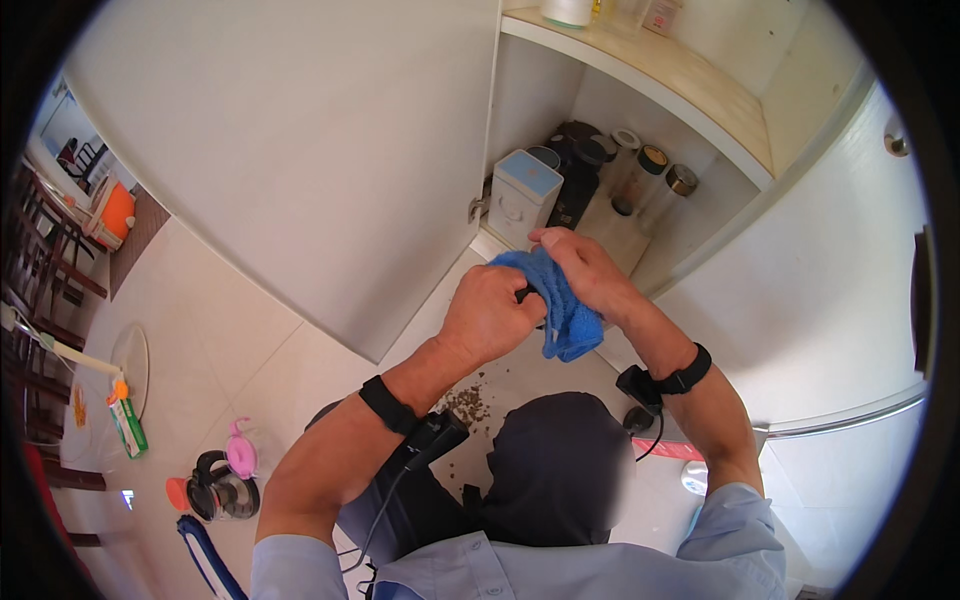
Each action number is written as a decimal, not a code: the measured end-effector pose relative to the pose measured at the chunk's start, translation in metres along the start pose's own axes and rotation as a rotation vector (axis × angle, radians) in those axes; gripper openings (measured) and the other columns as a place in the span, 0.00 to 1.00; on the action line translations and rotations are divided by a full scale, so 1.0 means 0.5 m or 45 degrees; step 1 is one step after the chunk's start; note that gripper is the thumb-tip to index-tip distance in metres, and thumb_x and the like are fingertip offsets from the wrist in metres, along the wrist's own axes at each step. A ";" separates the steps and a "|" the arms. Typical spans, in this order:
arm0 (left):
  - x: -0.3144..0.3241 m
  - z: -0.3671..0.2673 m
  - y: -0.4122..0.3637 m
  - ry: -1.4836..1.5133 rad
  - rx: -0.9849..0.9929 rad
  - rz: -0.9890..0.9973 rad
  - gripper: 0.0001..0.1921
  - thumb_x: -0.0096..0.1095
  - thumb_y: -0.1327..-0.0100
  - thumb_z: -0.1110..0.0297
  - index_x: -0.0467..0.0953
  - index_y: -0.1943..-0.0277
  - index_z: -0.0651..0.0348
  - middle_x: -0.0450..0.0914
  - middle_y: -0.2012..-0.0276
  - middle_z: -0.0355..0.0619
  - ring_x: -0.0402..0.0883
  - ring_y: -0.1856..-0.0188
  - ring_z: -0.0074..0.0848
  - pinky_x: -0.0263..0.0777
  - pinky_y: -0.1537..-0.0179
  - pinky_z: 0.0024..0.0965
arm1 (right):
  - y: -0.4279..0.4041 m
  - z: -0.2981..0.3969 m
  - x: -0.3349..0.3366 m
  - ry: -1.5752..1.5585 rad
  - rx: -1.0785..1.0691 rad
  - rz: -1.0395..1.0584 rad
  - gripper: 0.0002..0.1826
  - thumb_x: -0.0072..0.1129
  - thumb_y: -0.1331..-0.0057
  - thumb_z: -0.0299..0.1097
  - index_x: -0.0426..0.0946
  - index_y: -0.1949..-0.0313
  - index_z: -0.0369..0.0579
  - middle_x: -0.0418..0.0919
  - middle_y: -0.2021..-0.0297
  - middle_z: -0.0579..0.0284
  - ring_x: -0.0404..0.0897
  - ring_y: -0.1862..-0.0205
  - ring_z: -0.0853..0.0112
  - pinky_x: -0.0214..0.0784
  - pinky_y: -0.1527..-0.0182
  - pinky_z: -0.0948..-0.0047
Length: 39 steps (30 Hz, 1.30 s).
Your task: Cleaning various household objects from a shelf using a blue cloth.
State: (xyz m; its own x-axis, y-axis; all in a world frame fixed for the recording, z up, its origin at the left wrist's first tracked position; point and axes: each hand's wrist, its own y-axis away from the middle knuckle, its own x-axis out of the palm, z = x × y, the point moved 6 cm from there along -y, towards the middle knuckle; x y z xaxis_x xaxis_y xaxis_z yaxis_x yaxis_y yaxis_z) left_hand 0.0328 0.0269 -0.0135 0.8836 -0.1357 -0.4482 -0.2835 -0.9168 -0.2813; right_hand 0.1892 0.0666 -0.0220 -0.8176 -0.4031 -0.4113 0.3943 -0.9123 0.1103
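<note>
Both hands meet in front of the open cabinet. My left hand [495, 311] is closed around a dark object [527, 293], mostly hidden by fingers and cloth, so its kind cannot be told. A blue terry cloth [570, 322] is wrapped against that object, and my right hand [589, 271] presses the cloth from the other side, fingers extended. Just beyond the hands, a white tin with a light-blue lid [525, 187] stands at the front of the lower shelf. Black bottles [577, 184] and clear bottles with lids [637, 180] stand beside and behind it.
An open white cabinet door [300, 165] spans the left; an upper shelf [660, 67] overhangs the lower one. Brown crumbs [466, 405] lie on the floor near the knees. A glass pot [223, 491], a pink-lidded jug [241, 452] and a green-and-white box [129, 427] are at left.
</note>
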 end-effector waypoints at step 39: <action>-0.034 -0.068 0.013 -0.004 0.544 -0.128 0.43 0.80 0.56 0.79 0.61 0.36 0.57 0.66 0.40 0.58 0.71 0.41 0.46 0.70 0.40 0.42 | 0.080 -0.015 -0.078 -0.726 0.000 -0.393 0.31 0.40 0.24 0.58 0.71 0.39 0.43 0.80 0.51 0.52 0.80 0.52 0.65 0.74 0.47 0.66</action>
State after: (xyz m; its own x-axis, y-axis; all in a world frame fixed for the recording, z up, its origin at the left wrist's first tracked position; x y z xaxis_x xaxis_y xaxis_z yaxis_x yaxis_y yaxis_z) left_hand 0.0286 0.0106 0.0214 0.9138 -0.0522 -0.4029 -0.3255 -0.6877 -0.6490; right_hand 0.2400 0.0462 -0.0083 -0.9879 -0.0972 0.1207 0.1054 -0.9924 0.0639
